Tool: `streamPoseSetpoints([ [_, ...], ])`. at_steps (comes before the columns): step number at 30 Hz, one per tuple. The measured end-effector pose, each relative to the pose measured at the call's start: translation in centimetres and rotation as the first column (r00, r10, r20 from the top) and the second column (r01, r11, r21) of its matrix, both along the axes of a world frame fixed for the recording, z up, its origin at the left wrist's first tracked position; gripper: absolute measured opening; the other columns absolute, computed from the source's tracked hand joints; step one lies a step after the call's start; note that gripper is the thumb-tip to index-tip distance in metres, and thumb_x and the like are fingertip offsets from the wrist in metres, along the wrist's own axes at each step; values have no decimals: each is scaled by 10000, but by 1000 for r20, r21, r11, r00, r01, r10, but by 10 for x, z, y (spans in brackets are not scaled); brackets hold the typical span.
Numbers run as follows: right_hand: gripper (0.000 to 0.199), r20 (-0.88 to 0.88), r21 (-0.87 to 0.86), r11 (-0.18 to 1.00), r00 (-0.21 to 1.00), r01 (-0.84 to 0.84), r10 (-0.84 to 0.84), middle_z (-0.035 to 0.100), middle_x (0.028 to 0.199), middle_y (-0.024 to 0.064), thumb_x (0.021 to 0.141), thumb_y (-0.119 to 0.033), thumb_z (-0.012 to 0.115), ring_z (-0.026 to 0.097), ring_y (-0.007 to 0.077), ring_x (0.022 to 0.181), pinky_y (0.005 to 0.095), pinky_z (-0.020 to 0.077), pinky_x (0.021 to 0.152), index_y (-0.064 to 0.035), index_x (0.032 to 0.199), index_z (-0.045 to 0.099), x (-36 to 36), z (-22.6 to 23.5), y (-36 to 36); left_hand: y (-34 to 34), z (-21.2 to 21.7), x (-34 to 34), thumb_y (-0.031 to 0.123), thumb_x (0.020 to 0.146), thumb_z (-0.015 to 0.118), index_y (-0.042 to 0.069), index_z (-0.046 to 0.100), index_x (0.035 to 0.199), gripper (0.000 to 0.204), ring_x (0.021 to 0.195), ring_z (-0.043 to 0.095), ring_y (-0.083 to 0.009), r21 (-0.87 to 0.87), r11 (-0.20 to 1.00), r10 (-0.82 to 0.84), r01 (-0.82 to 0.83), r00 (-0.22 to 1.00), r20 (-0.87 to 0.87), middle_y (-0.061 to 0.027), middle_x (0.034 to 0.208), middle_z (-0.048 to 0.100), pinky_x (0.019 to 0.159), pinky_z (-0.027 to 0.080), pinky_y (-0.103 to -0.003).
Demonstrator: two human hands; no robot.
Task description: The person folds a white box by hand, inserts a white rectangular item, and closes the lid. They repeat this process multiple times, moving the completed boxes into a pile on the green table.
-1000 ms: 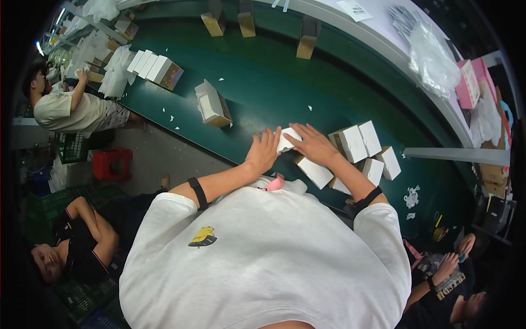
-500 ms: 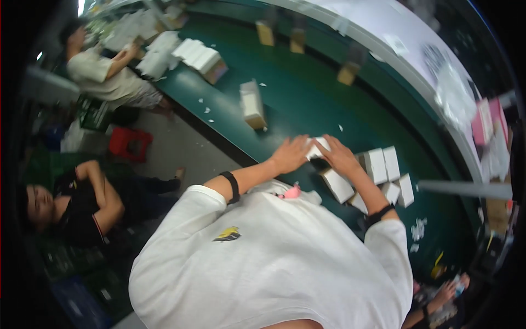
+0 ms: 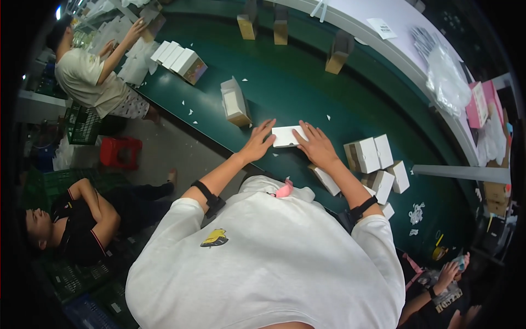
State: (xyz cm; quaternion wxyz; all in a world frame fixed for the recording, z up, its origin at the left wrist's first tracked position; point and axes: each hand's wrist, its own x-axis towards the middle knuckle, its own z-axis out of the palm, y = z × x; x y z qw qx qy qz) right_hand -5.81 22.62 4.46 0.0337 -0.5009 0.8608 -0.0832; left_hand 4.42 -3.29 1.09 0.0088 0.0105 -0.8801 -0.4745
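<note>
A small white box (image 3: 285,137) lies on the green work table in front of me. My left hand (image 3: 257,143) is beside its left end, fingers stretched out and apart, with the thumb close to the edge; whether it touches I cannot tell. With fingers spread, my right hand (image 3: 316,145) rests on the box's right end. Just right of my right forearm are several white boxes (image 3: 368,155), some with brown sides. To the left of my left hand stands an open-topped carton (image 3: 235,103) with white boxes inside.
Another filled carton (image 3: 183,61) stands farther left. Brown cartons (image 3: 337,53) line the far side below a white shelf (image 3: 400,52). Paper scraps (image 3: 416,213) dot the green table (image 3: 285,82). A metal bar (image 3: 460,172) juts in at right. Other people work or sit nearby; a red stool (image 3: 120,152) stands left.
My hands have moved apart, uncovering more of the white box between them. My left hand has drawn back to the left, off the box's top. The view has shifted slightly.
</note>
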Motion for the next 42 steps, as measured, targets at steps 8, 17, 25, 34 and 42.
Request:
streamPoseSetpoints([
  [8,681,-27,124,991,998,53,-50,305,1705,102,1009,-391,630,330,376,1540,585,423,1148,-310,1630,362,3,8,-3,12,-9,-19,95,1063,451,71,415,1576,515,1458,414,-429,-113,989,-104,91,988,-115,-267,1591,389,1223,333,-462],
  [17,519,366,-130,981,927,145,-89,388,1668,59,1015,-299,640,391,335,1510,497,443,1156,-290,1526,549,-9,-3,4,36,-8,-13,118,1029,543,90,491,1545,519,1437,408,-445,-39,999,2,-4,999,-43,-247,1618,355,1214,325,-490],
  [25,411,541,-277,903,830,330,-138,503,1585,60,995,-193,658,478,309,1442,438,436,1159,-234,1403,683,-2,-8,3,47,-2,-14,145,959,674,126,678,1400,442,1438,395,-413,-170,985,-66,17,955,-291,-191,1533,502,1195,330,-497],
  [34,295,226,-463,876,974,136,-32,602,1474,82,931,-187,738,503,322,1425,515,396,1197,-135,1221,762,0,-17,4,65,-14,-21,110,865,763,120,677,1408,550,1365,444,-380,-50,970,227,-240,957,-182,-161,1464,563,1167,359,-466],
  [42,255,228,-525,846,973,93,35,677,1358,112,866,-185,796,535,321,1408,565,346,1236,-66,1091,777,14,-32,-6,59,-9,-21,102,831,798,100,612,1471,667,1365,428,-379,31,989,146,-144,986,-79,-163,1478,476,1160,370,-449],
])
